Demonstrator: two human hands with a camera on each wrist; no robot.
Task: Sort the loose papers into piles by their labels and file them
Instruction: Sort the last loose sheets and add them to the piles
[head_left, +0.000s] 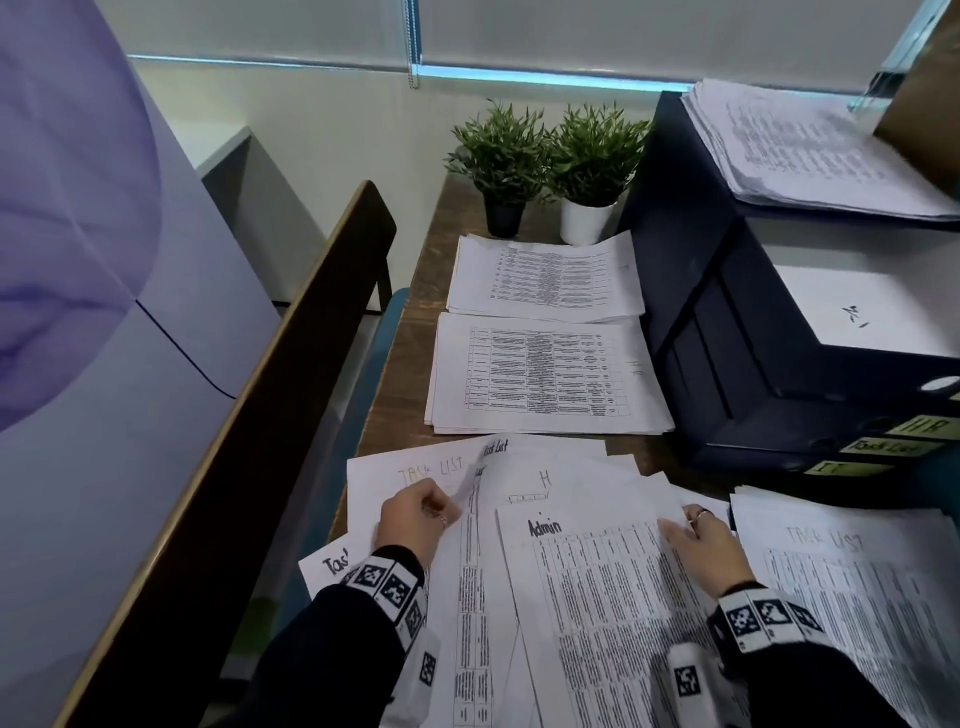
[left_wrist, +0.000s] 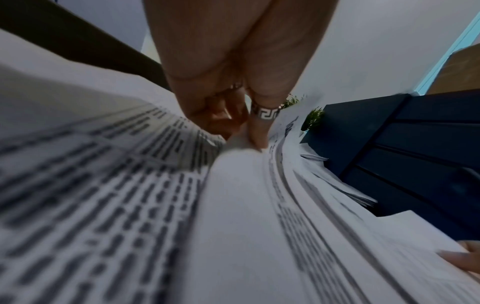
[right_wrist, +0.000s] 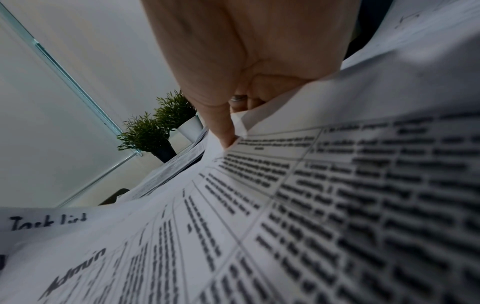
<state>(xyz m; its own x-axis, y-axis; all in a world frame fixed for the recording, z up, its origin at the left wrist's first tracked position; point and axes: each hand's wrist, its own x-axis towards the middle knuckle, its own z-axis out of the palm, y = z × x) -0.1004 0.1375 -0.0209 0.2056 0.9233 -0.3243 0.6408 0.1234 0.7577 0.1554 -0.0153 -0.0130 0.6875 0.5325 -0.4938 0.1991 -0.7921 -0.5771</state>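
Note:
A loose heap of printed papers (head_left: 545, 499) lies at the near edge of the wooden table. My left hand (head_left: 418, 512) pinches the raised edge of a sheet labelled "Task List" (head_left: 475, 483); in the left wrist view its fingers (left_wrist: 257, 135) curl onto the paper. My right hand (head_left: 698, 540) pinches the top right corner of the sheet headed "Admin" (head_left: 597, 597), with the thumb (right_wrist: 226, 133) on that corner. Two sorted piles sit beyond: one (head_left: 545, 374) in the middle, another (head_left: 543, 278) farther back. A "Task List" pile (head_left: 852, 587) lies at the right.
Dark blue stacked file trays (head_left: 753, 332) with labels HR, Task List, IT (head_left: 893, 447) stand at the right, with a paper stack (head_left: 810, 150) on top. Two potted plants (head_left: 545, 166) stand at the table's far end. A dark wooden rail (head_left: 270, 415) runs along the left.

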